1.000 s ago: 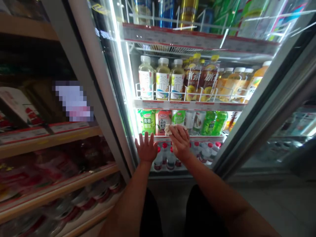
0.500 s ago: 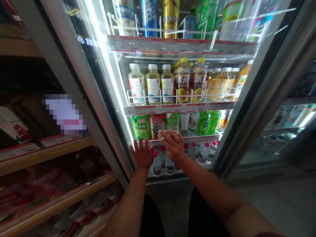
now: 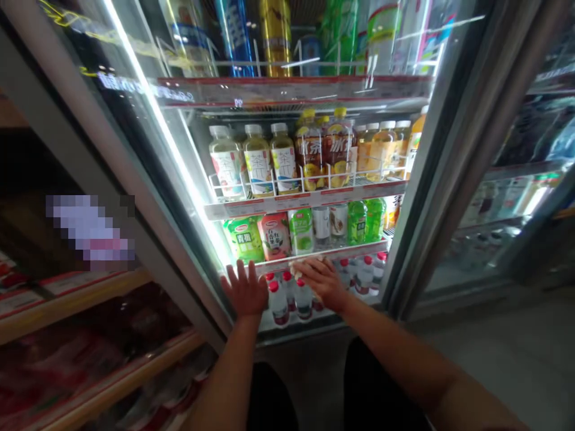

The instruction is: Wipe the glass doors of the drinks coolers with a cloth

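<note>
A lit drinks fridge with a glass door [image 3: 188, 149] stands in front of me. My left hand [image 3: 245, 291] lies flat and open on the lower part of the glass, fingers spread. My right hand [image 3: 322, 280] presses a small white cloth [image 3: 299, 267] against the glass, over the lowest shelf edge. Behind the glass under my hands stand red-capped water bottles [image 3: 278, 299]. Green and pink cartons [image 3: 260, 236] sit on the shelf just above.
Tea and juice bottles [image 3: 269, 158] fill the middle shelf, tall cans [image 3: 274, 36] the top one. Wooden shelves of goods [image 3: 72, 299] run along the left. The fridge frame [image 3: 426, 197] and a second glass door are at the right. Grey floor lies below.
My right hand with the cloth has slid down the glass, from the carton shelf to the water-bottle row. The left hand has stayed flat on the glass. My head has turned slightly.
</note>
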The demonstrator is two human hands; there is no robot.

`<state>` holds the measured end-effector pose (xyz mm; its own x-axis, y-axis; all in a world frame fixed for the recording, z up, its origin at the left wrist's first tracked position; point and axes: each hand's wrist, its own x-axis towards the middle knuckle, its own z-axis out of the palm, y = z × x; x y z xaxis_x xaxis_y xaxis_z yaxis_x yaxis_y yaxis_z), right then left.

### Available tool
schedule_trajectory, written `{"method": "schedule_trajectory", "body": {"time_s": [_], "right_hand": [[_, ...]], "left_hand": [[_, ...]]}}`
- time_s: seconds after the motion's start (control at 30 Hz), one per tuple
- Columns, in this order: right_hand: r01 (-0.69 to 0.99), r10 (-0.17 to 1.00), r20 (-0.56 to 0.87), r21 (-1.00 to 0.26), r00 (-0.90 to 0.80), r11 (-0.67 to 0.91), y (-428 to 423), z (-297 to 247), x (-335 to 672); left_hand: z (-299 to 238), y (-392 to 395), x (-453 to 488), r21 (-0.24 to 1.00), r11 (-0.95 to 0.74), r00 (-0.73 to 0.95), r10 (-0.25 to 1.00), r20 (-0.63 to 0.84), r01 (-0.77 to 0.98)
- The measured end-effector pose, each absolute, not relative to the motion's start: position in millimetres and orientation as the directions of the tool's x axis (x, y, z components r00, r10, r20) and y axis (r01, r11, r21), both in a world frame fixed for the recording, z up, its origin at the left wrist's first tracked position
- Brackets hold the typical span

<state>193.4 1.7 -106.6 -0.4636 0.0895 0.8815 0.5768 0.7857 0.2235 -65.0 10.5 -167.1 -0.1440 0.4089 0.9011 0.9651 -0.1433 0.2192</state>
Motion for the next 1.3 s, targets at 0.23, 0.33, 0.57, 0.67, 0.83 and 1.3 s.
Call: {"method": "schedule_trajectory", "body": {"time_s": [0.23, 0.33, 0.57, 0.67, 0.83, 1.3], "right_hand": [[0.668, 0.127, 0.934, 0.14, -0.335, 0.731, 8.3, -103.4, 231.2], [0.693, 0.131, 0.943, 0.126, -0.306, 0.71, 8.2, -113.0, 243.5], [0.715, 0.167, 0.939, 0.106, -0.301, 0.691, 14.4, -114.9, 284.2], [0.799, 0.14, 0.987, -0.027, -0.073, 0.601, 22.6, -107.8, 300.7], [0.817, 0.159, 0.982, -0.177, 0.107, 0.548, 24.4, -132.4, 315.6], [0.762, 0.191, 0.888, -0.458, 0.419, 0.457, 36.7, -92.6, 348.8]], "left_hand": [[-166.7, 11.2, -68.9, 0.156, -0.141, -0.093, 0.372, 0.924, 0.978], [-167.2, 12.2, -70.0, 0.127, -0.136, -0.073, 0.348, 0.935, 0.982], [-158.9, 10.7, -67.0, -0.05, -0.07, 0.065, 0.227, 0.972, 0.996], [-156.4, 9.6, -65.6, -0.046, -0.086, 0.063, 0.209, 0.976, 0.995], [-158.6, 11.0, -66.4, -0.007, -0.094, 0.029, 0.231, 0.973, 0.996], [-159.7, 13.3, -65.7, 0.077, -0.158, -0.037, 0.241, 0.97, 0.984]]}}
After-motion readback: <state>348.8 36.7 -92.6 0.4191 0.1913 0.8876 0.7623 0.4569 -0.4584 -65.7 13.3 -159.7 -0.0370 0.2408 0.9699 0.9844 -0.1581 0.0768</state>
